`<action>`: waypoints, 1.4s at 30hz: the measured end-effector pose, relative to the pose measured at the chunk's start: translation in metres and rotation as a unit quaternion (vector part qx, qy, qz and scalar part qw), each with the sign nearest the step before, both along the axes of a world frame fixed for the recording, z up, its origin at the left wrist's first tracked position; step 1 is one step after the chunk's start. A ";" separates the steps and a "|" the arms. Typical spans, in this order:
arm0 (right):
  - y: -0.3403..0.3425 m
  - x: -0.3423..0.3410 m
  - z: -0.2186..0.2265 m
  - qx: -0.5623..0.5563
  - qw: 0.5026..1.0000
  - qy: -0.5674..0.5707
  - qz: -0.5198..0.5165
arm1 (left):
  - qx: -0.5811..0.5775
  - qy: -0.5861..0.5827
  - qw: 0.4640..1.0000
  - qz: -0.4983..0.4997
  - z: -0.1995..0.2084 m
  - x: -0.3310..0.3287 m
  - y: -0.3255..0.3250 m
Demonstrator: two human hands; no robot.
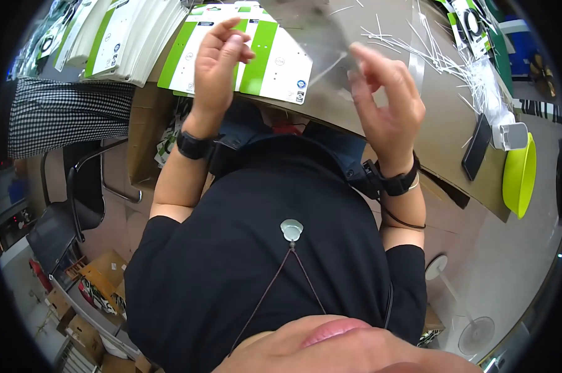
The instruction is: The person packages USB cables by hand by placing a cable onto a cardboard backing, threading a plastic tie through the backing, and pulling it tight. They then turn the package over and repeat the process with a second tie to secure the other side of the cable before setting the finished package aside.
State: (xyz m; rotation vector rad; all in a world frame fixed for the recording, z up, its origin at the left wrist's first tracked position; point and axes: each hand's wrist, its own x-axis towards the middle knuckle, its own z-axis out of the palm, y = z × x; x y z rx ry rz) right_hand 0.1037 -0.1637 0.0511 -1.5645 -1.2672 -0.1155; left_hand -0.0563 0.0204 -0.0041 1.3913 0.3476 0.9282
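Note:
My left hand (pixel 215 71) is raised over white-and-green backing cards (pixel 276 62), its fingers loosely bent and apart with nothing visible in them. To the right, my right hand (pixel 390 93) has its thumb and forefinger at the edge of a blurred, see-through plastic piece (pixel 315 31). Whether that is a bag or a sheet cannot be made out. A thin white strip (pixel 329 67), like a cable tie, shows beside the right fingertips, smeared. The cards lie overlapping at the table's near edge, partly covered by my left hand.
A thick stack of cards (pixel 131 43) stands at the left. White cable ties (pixel 439 59) are strewn across the brown table (pixel 330 112). A phone (pixel 477 148), a small white case (pixel 510 136) and a yellow-green tray (pixel 521 177) sit at the right edge. A black chair (pixel 75 199) stands left.

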 end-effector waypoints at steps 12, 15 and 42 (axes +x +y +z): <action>-0.001 -0.001 -0.032 -0.180 0.977 0.043 0.104 | 0.242 0.469 0.847 -0.063 0.032 -0.010 -0.014; 0.011 -0.001 -0.048 -0.161 0.980 -0.025 0.113 | 0.386 0.445 0.808 0.009 0.023 0.006 -0.022; 0.078 0.029 -0.049 -0.108 0.977 -0.120 0.136 | 0.481 0.349 0.803 0.047 0.002 0.021 -0.034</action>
